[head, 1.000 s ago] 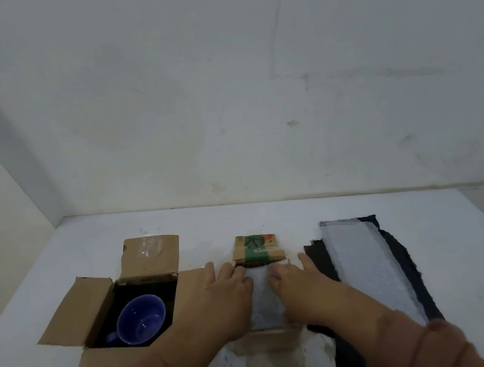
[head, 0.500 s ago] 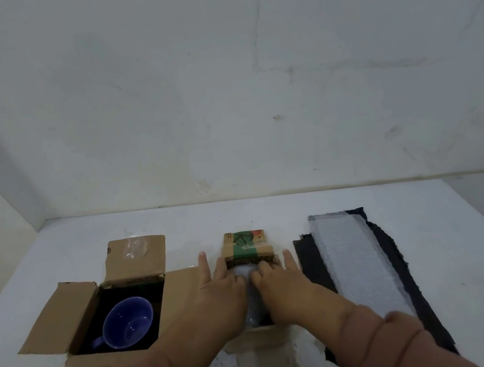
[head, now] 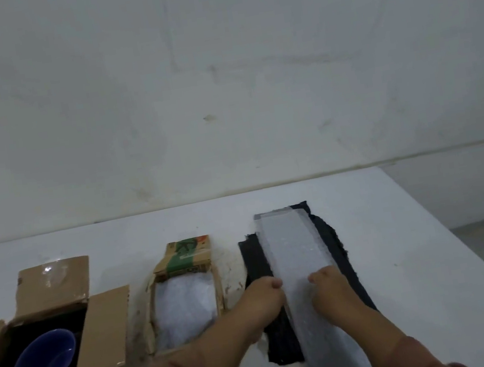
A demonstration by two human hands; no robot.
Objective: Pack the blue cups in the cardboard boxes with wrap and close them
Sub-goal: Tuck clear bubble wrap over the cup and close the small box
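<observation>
Blue cup (head: 45,360) sits bare in open left box (head: 108,325); middle box (head: 187,257) is stuffed with wrap (head: 187,309), flaps up. We pinch the wrap strip (head: 293,254) on the surface (head: 417,235) with curled fingers of left hand (head: 262,302) and right hand (head: 330,291). Both boxes unclosed.

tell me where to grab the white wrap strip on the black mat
Pinch the wrap strip by its two long edges, one hand from each side, where the left hand and right hand are. It lies flat and long on the black mat, so one end alone would likely sag.
</observation>
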